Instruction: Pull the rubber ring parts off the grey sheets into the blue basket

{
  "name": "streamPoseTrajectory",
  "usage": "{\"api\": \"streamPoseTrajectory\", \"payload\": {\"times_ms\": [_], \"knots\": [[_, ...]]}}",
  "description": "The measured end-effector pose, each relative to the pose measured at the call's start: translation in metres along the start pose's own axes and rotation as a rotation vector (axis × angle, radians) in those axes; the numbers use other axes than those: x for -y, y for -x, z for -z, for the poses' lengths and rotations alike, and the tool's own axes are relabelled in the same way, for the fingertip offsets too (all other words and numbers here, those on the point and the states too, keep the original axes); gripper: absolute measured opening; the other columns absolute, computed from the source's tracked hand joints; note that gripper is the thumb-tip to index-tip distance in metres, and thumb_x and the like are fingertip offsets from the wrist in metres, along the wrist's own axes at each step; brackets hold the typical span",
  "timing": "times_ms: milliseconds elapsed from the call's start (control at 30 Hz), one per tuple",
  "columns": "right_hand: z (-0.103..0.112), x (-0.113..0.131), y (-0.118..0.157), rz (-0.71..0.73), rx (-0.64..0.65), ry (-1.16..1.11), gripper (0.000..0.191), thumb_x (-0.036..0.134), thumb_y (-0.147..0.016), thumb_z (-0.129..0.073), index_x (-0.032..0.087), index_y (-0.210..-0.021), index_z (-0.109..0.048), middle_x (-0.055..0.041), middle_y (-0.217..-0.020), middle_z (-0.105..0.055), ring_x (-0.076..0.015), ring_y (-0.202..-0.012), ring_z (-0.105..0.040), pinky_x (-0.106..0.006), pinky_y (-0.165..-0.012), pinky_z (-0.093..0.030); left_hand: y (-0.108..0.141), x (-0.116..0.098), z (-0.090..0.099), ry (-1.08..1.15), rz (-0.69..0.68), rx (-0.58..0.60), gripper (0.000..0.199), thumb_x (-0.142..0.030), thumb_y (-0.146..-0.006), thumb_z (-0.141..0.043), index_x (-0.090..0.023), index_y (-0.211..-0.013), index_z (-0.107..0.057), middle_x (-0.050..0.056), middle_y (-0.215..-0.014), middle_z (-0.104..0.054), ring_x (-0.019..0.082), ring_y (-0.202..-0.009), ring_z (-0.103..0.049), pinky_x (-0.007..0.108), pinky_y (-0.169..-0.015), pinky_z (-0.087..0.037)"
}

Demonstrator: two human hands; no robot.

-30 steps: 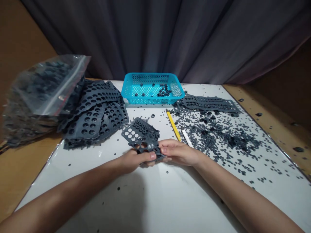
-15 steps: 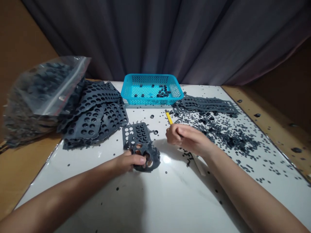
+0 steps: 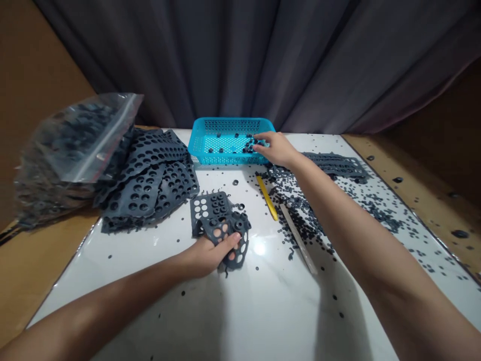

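Two hands are showing, each doing its own job. L hand point(image 3: 210, 253) is gripping a grey rubber sheet point(image 3: 218, 213), thumb pressing on top, fingers sitting underneath & peeking thru the holes. Sheet's near end is bending up around the fingers; far end is lying just beyond the hand, w/ ring-shaped plugs point(image 3: 218, 202) sitting in it next to a block of bare holes.

R hand point(image 3: 277, 149) is reaching over the R end of the blue basket point(image 3: 229, 159), thumb & index standing apart, hand opened out. Small dark pcs point(image 3: 247, 149) are lying in the basket right by the fingertips; can't tell if any are touching. R hand is well apart from the sheet.

Btwn sheet & R forearm, a yellow stick point(image 3: 267, 198) is lying on the white table point(image 3: 270, 311), w/ a pale strip point(image 3: 298, 239) just beside it. Loose bits point(image 3: 300, 203) are scattering the R side, partly hiding under the R forearm. On the far L, a stack of sheets point(image 3: 139, 175) is resting beside a full clear bag point(image 3: 67, 145).
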State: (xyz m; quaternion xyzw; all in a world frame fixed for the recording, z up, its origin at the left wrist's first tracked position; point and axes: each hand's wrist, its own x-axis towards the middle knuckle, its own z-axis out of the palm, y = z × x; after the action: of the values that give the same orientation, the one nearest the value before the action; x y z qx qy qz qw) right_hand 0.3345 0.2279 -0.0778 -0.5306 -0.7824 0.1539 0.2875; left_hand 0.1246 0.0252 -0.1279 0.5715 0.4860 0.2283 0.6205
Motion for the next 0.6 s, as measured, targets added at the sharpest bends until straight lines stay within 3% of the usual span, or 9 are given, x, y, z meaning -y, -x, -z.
{"api": "streamPoseTrajectory", "payload": {"times_ms": [67, 133, 200, 233, 300, 367, 467, 600], "knots": [[0.0, 0.011, 0.006, 0.073, 0.009, 0.123, 0.034, 0.029, -0.076, -0.06, 0.01, -0.104, -0.062, -0.0193, -0.117, -0.054, -0.0361, -0.117, -0.042, -0.053, -0.098, -0.03, 0.003, -0.003, 0.002, -0.079, -0.019, 0.004, 0.038, -0.048, -0.088, -0.039, -0.018, -0.068, -0.05, 0.002, -0.066, -0.055, 0.014, -0.065, -0.052, 0.028, -0.065, -0.044], [0.005, 0.031, 0.034, 0.163, -0.05, 0.129, 0.036, 0.032, -0.08, -0.055, 0.011, -0.108, -0.059, -0.019, -0.128, -0.047, -0.0355, -0.123, -0.036, -0.053, -0.1, -0.028, 0.004, -0.006, 0.003, -0.101, -0.076, 0.001, 0.032, -0.043, -0.089, -0.04, -0.017, -0.074, -0.053, 0.003, -0.072, -0.059, 0.016, -0.073, -0.056, 0.03, -0.072, -0.045], [0.011, 0.054, 0.074, 0.324, -0.027, 0.032, 0.024, 0.032, -0.085, -0.049, 0.014, -0.097, -0.061, -0.0149, -0.114, -0.056, -0.0275, -0.111, -0.048, -0.045, -0.094, -0.035, 0.003, -0.006, 0.003, -0.11, -0.144, -0.038, 0.022, -0.035, -0.088, -0.044, -0.017, -0.087, -0.057, 0.005, -0.083, -0.063, 0.018, -0.083, -0.058, 0.032, -0.081, -0.045], [0.013, 0.065, 0.095, 0.409, 0.061, -0.034, 0.021, 0.032, -0.086, -0.048, 0.015, -0.088, -0.059, -0.0116, -0.098, -0.06, -0.0229, -0.096, -0.053, -0.039, -0.085, -0.04, 0.001, -0.005, 0.002, -0.118, -0.183, -0.065, 0.019, -0.032, -0.087, -0.045, -0.018, -0.093, -0.057, 0.006, -0.089, -0.064, 0.019, -0.087, -0.058, 0.033, -0.083, -0.044], [0.014, 0.081, 0.13, 0.496, 0.226, 0.002, 0.025, 0.04, -0.084, -0.052, 0.016, -0.078, -0.055, -0.0065, -0.078, -0.058, -0.0189, -0.076, -0.052, -0.034, -0.07, -0.04, -0.002, -0.003, 0.0, -0.18, -0.282, -0.123, 0.017, -0.027, -0.085, -0.048, -0.018, -0.096, -0.057, 0.006, -0.095, -0.064, 0.02, -0.093, -0.057, 0.033, -0.086, -0.044], [0.008, 0.089, 0.151, 0.482, 0.295, 0.139, 0.029, 0.044, -0.083, -0.05, 0.016, -0.076, -0.053, -0.0048, -0.073, -0.056, -0.0177, -0.069, -0.048, -0.033, -0.065, -0.035, -0.005, -0.001, 0.0, -0.271, -0.381, -0.141, 0.014, -0.024, -0.084, -0.048, -0.018, -0.093, -0.058, 0.006, -0.092, -0.064, 0.02, -0.092, -0.057, 0.034, -0.086, -0.043], [-0.001, 0.091, 0.157, 0.402, 0.365, 0.227, 0.029, 0.042, -0.087, -0.045, 0.016, -0.075, -0.05, -0.0039, -0.072, -0.055, -0.0161, -0.066, -0.046, -0.032, -0.065, -0.032, -0.007, -0.003, 0.001, -0.38, -0.472, -0.109, 0.013, -0.021, -0.083, -0.047, -0.017, -0.089, -0.058, 0.007, -0.089, -0.063, 0.02, -0.089, -0.057, 0.035, -0.086, -0.042], [-0.004, 0.091, 0.151, 0.286, 0.519, 0.0, 0.029, 0.035, -0.09, -0.043, 0.016, -0.069, -0.044, -0.0006, -0.067, -0.049, -0.0117, -0.062, -0.042, -0.027, -0.061, -0.03, -0.004, -0.007, 0.006, -0.27, -0.487, 0.02, 0.014, -0.025, -0.082, -0.048, -0.016, -0.077, -0.059, 0.005, -0.078, -0.06, 0.019, -0.078, -0.056, 0.032, -0.076, -0.043]]}}
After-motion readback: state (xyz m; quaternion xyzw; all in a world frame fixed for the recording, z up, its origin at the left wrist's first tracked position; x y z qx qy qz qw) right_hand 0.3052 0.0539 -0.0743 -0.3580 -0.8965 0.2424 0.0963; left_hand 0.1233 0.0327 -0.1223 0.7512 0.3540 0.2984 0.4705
